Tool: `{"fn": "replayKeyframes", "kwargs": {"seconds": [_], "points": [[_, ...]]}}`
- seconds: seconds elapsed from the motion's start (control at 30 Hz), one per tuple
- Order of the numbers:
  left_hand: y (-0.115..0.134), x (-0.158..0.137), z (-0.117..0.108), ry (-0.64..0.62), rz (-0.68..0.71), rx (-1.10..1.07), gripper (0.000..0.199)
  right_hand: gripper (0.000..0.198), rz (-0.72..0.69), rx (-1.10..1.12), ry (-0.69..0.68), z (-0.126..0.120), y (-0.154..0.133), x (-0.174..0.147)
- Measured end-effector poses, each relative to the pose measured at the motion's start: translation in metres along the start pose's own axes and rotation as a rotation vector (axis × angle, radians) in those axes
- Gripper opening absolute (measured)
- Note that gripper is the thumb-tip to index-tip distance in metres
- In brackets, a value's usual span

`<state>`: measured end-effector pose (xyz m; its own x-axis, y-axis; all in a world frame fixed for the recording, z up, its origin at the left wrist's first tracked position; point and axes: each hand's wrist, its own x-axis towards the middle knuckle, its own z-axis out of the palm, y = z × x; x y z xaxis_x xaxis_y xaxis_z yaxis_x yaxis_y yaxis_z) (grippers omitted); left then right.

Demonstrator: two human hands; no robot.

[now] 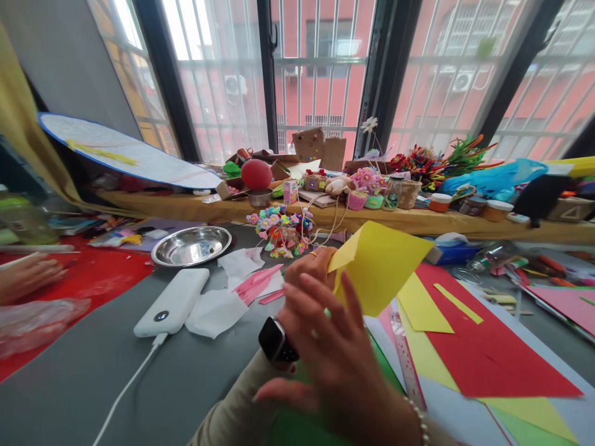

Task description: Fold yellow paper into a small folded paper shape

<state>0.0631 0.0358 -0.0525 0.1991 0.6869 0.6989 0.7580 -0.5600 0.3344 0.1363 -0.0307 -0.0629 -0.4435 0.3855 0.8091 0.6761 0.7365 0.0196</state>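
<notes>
A sheet of yellow paper point(383, 266), bent along its left side, is gripped at its left edge by my left hand point(310, 265). A dark smartwatch point(277, 339) sits on my left wrist. My right hand point(332, 347) passes in front of the left one, fingers spread, with nothing visible in it and a bead bracelet point(418, 421) at its wrist. It hides much of my left hand. Beneath and to the right lie a red sheet point(502, 353), a yellow strip point(458, 303) and a clear ruler point(405, 353).
A white power bank point(174, 303) with a cable lies left, near a metal plate point(160, 253) and white tissue pieces point(216, 313). Pink scraps point(255, 284) lie beside them. Small craft flowers point(281, 229) stand behind. Another person's hand point(32, 277) is at far left over a red surface.
</notes>
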Motion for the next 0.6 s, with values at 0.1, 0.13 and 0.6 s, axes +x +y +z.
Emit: {"fn": "replayKeyframes", "kwargs": {"seconds": [0.1,0.13,0.6], "points": [[0.003,0.001,0.001,-0.011,0.014,0.101,0.015,0.04,0.017,-0.018,-0.076,0.019,-0.016,-0.002],[0.003,0.001,0.002,-0.023,0.025,0.134,0.015,0.039,0.036,-0.021,-0.093,0.022,-0.016,-0.002],[-0.005,0.001,0.011,0.006,0.027,0.184,0.016,0.036,0.045,0.05,-0.134,0.019,-0.006,-0.001]]}}
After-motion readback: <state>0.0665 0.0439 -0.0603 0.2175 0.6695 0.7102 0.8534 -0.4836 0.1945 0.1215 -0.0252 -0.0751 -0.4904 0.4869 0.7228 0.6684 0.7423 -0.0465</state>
